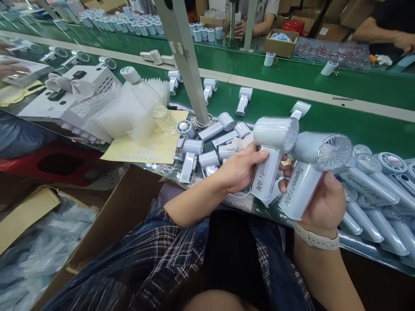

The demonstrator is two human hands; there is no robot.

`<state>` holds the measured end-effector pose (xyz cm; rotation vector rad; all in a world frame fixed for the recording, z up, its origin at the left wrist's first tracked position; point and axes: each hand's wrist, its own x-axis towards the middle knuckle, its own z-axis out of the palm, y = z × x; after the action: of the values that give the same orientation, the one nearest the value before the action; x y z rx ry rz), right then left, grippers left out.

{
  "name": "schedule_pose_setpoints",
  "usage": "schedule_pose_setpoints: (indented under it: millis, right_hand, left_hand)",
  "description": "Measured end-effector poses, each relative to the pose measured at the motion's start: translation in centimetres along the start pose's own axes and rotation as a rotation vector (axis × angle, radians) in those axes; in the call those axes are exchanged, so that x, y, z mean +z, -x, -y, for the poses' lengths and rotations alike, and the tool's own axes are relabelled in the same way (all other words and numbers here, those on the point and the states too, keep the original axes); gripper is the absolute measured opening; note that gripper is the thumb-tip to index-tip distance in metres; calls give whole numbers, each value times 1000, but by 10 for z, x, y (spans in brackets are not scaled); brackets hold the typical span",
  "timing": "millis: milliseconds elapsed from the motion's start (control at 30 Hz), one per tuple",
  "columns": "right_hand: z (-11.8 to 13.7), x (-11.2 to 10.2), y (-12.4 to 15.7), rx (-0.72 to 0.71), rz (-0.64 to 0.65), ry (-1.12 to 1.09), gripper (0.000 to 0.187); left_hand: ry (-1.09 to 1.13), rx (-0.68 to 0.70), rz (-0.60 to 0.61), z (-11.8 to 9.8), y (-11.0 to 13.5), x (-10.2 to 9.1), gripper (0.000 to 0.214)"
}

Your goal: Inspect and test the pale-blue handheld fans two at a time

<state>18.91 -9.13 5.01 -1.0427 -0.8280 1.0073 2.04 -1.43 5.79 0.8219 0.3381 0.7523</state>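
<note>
My left hand (240,169) is closed round the handle of a pale blue handheld fan (275,134), thumb on its front. A second handheld fan (301,190), marked "Speed FAN", is in my right hand (327,205), with a clear ribbed cover on its round head. Both fans are upright and side by side, their heads close together; I cannot tell whether they touch. Left of my hands lies a loose group of similar fans (193,152) with bare silver and blue handles. To the right, several wrapped fans (369,190) are stacked in rows.
A grey metal post (186,56) rises from the bench ahead. Behind it runs a green conveyor (279,90) carrying several fans. To the left are a plastic bottle (151,101), yellow paper (145,147) and a white box (74,95). An open carton (123,207) stands below. People work across the line.
</note>
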Motion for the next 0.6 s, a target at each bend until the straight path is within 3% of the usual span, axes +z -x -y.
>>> schedule_pose_setpoints:
  millis: [100,233,400,467,500,600]
  right_hand:
    - [-4,-1,0,-42,-81,-1,34]
    - [-8,-1,0,-12,-200,-46,28]
    - [-6,-3,5,-75,-67,8,32]
    - [-2,-4,9,-175,-74,159,35]
    - [-1,-4,10,-242,-58,221,47]
    - [3,-8,12,-494,105,324,66]
  left_hand:
    - [-24,34,-52,-1,3,-2,58]
    - [-94,8,-43,-2,5,-3,74]
    - [-263,61,-59,-5,9,-7,76]
    - [-377,136,-31,-7,10,-10,71]
    - [-457,195,-7,-8,10,-13,67]
    - [-745,492,115,-9,8,-22,37]
